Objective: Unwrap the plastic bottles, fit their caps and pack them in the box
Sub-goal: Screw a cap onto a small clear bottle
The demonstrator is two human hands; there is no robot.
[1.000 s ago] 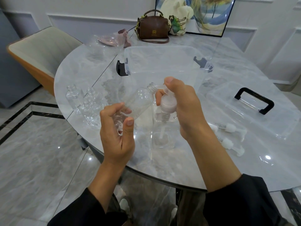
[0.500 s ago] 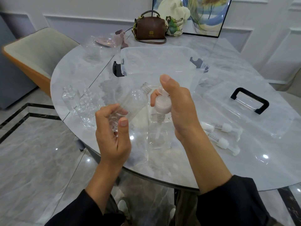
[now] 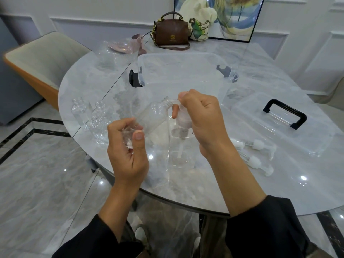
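Observation:
My left hand (image 3: 128,153) grips the base of a clear plastic bottle (image 3: 152,117), tilted with its threaded neck up and to the right. My right hand (image 3: 202,118) holds a white pump cap (image 3: 183,121) just right of the neck, its tube hanging down inside a thin clear plastic wrap (image 3: 178,155). The open clear box (image 3: 178,71) with black latches stands behind my hands. Several uncapped clear bottles (image 3: 89,116) stand at the left. Two more white pump caps (image 3: 255,153) lie at the right.
The box lid (image 3: 284,123) with a black handle lies at the right on the round marble table (image 3: 279,187). Crumpled clear wrap (image 3: 115,54), a brown handbag (image 3: 172,32) and a framed picture sit at the back. A chair stands at the left.
The view has shifted a little. My right hand has tilted, bringing the pump cap lower beside the bottle's neck. My left hand still holds the bottle's base.

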